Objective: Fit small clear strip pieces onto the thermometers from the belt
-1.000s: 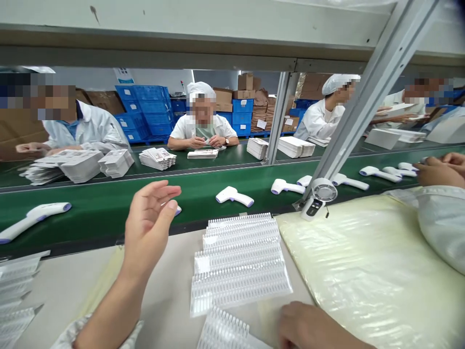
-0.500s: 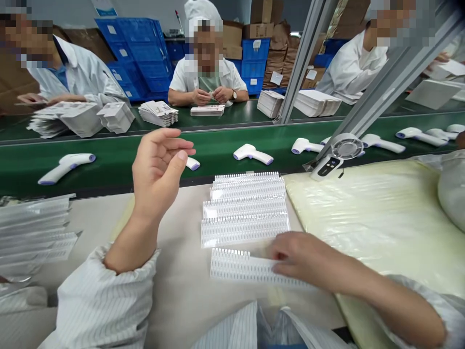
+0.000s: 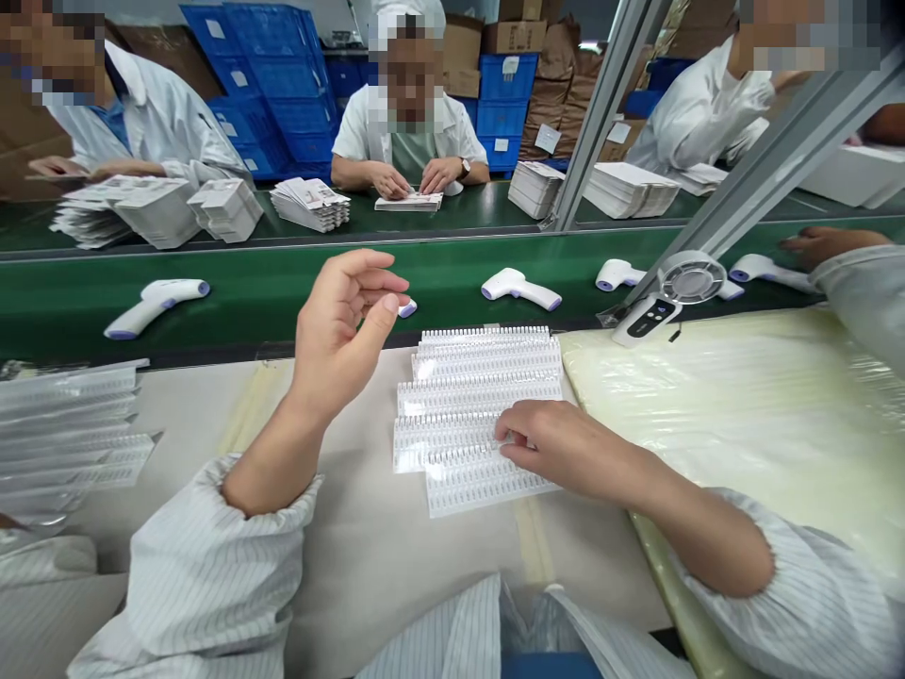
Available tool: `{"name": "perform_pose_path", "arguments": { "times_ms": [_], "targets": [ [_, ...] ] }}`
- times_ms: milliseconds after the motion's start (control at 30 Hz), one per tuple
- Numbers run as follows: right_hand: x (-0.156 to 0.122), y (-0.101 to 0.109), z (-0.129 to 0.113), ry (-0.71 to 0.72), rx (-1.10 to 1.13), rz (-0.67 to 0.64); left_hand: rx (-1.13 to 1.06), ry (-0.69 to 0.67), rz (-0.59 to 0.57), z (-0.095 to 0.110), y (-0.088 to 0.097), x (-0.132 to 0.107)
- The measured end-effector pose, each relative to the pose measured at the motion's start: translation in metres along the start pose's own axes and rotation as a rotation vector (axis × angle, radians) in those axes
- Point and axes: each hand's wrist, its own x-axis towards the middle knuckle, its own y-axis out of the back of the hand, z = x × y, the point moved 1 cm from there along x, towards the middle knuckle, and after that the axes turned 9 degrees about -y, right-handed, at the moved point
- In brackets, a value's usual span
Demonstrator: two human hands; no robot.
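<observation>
Clear plastic blister trays (image 3: pixel 487 483) lie overlapped in rows on the tabletop (image 3: pixel 353 566), the nearest under the right hand (image 3: pixel 566 448), whose fingers (image 3: pixel 513 434) rest on a tray with no clear grip. The left hand (image 3: pixel 339 339) hangs raised above, loosely curled and empty.

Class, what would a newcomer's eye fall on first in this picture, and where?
Clear ribbed plastic trays lie at centre, under the bare right hand. Behind them, white handheld thermometers with purple tips lie along a green conveyor belt. The bare left hand is raised before it.
</observation>
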Motion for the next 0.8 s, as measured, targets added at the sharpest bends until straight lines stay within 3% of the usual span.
{"name": "perform_pose_path", "arguments": {
  "times_ms": [167,500,800],
  "targets": [
    [0.017,0.002,-0.006,0.035,-0.023,-0.061,0.014,0.033,-0.031,0.001,-0.003,-0.003],
    [0.023,-0.001,-0.012,0.073,-0.046,-0.145,-0.047,0.088,-0.07,-0.007,-0.008,-0.007],
    [0.021,-0.026,0.005,0.068,-0.034,-0.092,0.02,0.251,-0.179,-0.014,-0.014,-0.024]
  ]
}}
